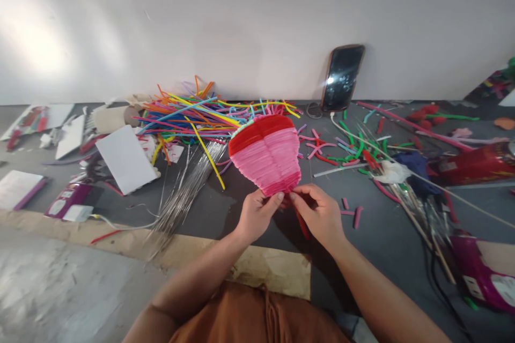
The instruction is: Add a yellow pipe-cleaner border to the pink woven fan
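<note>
A fan-shaped pipe-cleaner piece (267,155) is held up in front of me, pink with a broad red band near its top and a pale green edge at the upper left. My left hand (257,215) pinches its narrow lower end between thumb and fingers. Right beside it, my right hand (319,214) is closed on the same lower end with thumb and forefinger. A red pipe cleaner (302,226) hangs down between the hands. The fingertips partly hide the bottom of the piece.
A heap of coloured pipe cleaners (181,113) lies behind, with thin metal wires (189,187) at left. A phone (343,77) leans on the wall, its cable (374,144) running right. Cut pieces (356,153), a white card (126,159) and a red can (475,163) lie around.
</note>
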A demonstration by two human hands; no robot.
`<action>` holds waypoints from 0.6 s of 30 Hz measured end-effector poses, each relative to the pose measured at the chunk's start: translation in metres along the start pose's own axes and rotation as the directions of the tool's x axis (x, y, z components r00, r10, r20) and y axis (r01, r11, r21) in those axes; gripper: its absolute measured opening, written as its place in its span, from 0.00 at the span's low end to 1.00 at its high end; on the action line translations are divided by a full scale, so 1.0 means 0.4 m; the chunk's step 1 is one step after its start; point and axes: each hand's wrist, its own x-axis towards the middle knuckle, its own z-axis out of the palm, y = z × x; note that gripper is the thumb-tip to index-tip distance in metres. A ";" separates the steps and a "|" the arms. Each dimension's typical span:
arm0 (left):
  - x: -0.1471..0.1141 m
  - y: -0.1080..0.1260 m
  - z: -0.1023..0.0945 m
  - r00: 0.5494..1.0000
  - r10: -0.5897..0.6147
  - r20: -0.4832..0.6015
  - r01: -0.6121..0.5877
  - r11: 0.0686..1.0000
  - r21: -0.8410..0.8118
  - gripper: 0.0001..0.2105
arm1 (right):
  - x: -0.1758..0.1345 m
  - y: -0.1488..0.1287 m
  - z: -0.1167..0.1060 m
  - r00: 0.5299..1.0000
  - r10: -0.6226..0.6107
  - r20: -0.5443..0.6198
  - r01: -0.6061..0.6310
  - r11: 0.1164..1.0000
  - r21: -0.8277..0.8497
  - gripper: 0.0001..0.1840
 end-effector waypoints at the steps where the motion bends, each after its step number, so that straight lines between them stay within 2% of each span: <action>1: 0.000 -0.001 0.000 1.000 0.006 0.000 -0.006 1.000 0.011 0.14 | 0.000 0.000 0.000 1.000 -0.029 -0.003 0.029 0.999 -0.015 0.06; 5: -0.005 0.003 0.002 1.000 0.021 -0.001 -0.021 0.998 0.058 0.12 | -0.001 -0.002 -0.001 0.985 -0.173 -0.022 0.170 0.981 -0.093 0.05; 8: -0.007 0.006 0.005 1.000 0.023 -0.014 -0.022 0.997 0.077 0.12 | -0.001 0.003 -0.001 0.978 -0.207 0.020 0.207 0.971 -0.123 0.05; 14: 0.002 0.004 0.001 0.999 -0.014 -0.028 0.009 0.986 -0.168 0.12 | -0.008 0.007 0.004 0.957 -0.265 0.119 0.270 0.962 -0.028 0.08; 16: 0.006 0.008 -0.004 0.998 -0.047 -0.029 0.040 0.974 -0.225 0.12 | -0.009 0.004 0.006 0.966 -0.230 0.121 0.226 0.973 0.049 0.09; 18: 0.007 0.017 -0.009 0.989 -0.143 -0.024 0.132 0.955 -0.267 0.14 | -0.008 0.003 0.008 0.995 -0.062 0.084 0.048 0.986 0.159 0.07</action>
